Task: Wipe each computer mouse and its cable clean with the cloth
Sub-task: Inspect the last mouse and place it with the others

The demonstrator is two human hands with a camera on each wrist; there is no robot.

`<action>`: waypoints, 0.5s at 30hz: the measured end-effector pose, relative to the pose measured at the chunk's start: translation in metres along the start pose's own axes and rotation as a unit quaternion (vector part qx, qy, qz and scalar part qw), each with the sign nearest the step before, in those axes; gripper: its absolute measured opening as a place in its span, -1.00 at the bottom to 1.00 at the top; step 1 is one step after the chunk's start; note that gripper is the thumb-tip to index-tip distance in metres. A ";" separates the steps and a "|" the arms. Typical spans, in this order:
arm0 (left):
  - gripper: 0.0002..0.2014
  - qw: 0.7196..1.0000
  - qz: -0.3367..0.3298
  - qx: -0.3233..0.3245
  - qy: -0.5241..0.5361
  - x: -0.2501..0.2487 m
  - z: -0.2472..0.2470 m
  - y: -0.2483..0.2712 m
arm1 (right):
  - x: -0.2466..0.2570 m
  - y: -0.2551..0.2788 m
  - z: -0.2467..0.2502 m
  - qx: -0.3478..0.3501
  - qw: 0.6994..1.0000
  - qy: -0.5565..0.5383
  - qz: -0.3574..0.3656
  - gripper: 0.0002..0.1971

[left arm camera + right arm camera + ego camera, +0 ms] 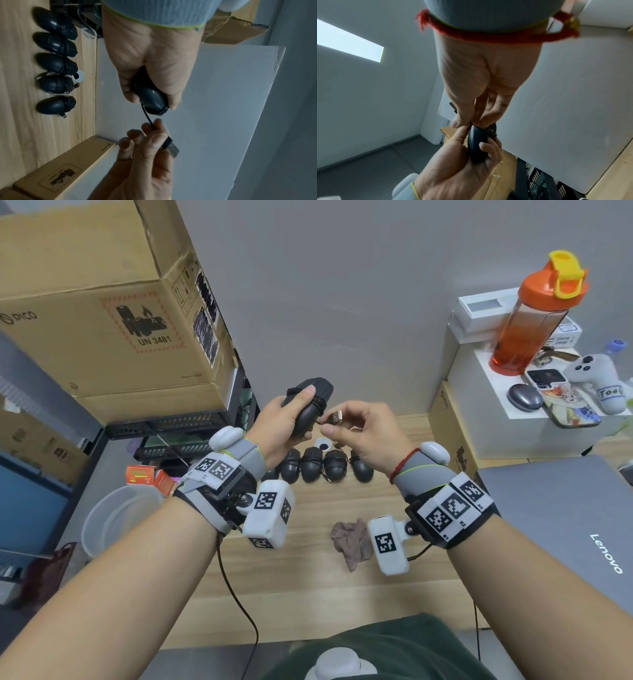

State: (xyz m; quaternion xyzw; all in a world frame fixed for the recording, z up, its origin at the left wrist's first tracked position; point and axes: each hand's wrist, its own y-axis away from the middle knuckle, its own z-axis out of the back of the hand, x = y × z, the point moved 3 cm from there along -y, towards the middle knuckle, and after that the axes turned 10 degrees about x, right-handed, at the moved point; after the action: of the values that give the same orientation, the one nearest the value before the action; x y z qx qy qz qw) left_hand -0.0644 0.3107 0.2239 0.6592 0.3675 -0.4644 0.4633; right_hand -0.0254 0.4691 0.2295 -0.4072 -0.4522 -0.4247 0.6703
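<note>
My left hand (284, 422) grips a black wired mouse (310, 405) held up above the wooden table (308, 587), its cable wound round the body (150, 98). My right hand (359, 426) pinches the cable's end just behind the USB plug (337, 416) between thumb and fingers; a short length of cable (148, 117) runs from the plug (171, 148) to the mouse. Several more black mice (323, 463) with wrapped cables lie in a row on the table below my hands. A crumpled grey-brown cloth (351, 541) lies loose on the table nearer me, held by neither hand.
Stacked cardboard boxes (102, 313) stand at the left over a black rack. A closed grey laptop (565, 525) lies at the right. Behind it a white box carries an orange bottle (534, 316), a grey case, a phone and a controller. A clear bin (116, 515) stands left of the table.
</note>
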 end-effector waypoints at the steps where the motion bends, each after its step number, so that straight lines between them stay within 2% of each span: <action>1: -0.67 1.000 0.002 0.004 0.013 -0.001 -0.003 0.002 | -0.002 0.000 -0.001 0.003 1.000 0.017 -0.003 -0.95; 4: -0.70 0.999 0.008 0.012 0.038 -0.005 -0.010 0.006 | -0.008 -0.002 -0.004 0.020 0.998 0.045 -0.029 -0.85; 7: -0.67 0.999 0.020 0.017 0.044 -0.008 -0.014 0.009 | -0.014 -0.003 -0.005 0.028 0.998 0.037 -0.052 -0.67; 11: -0.58 0.997 0.028 0.016 0.065 -0.009 -0.018 0.011 | -0.017 -0.004 -0.007 0.061 0.993 0.037 -0.092 -0.67; 15: -0.60 0.998 0.025 0.017 0.059 -0.010 -0.019 0.012 | -0.018 -0.004 -0.007 0.069 0.991 0.043 -0.110 -0.63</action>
State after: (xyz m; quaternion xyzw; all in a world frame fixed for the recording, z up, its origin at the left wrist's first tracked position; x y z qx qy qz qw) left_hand -0.0513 0.3251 0.2389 0.7025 0.3692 -0.4191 0.4411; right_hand -0.0316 0.4653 0.2116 -0.2892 -0.4933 -0.4812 0.6645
